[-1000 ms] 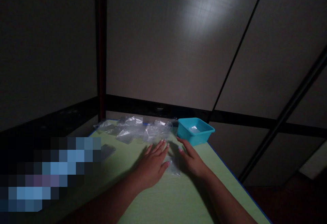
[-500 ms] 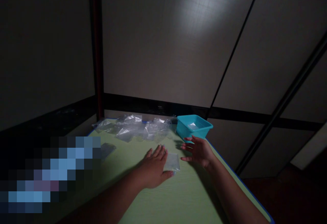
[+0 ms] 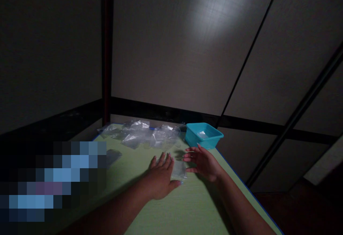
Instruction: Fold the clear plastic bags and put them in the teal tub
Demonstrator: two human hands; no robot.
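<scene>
The left hand (image 3: 160, 181) lies palm down with its fingers spread, covering the left part of a flat clear plastic packet (image 3: 178, 169) on the green table (image 3: 171, 217). Its grip is released, pressing rather than grasping. The right hand (image 3: 205, 163) is just beside the packet's right edge, fingers parted and slightly curled, its grip also released around nothing; whether a fingertip touches the packet, I cannot tell.

Beyond the hands, crumpled clear bags (image 3: 139, 136) spread across the far left of the table. At the far right stands a turquoise tub (image 3: 194, 140) with a pale, shiny item (image 3: 202, 134) inside. Another flat packet (image 3: 114, 157) lies to the left, partly hidden by a pixelated patch. Any print on the plastic is too small and dim to make out.
</scene>
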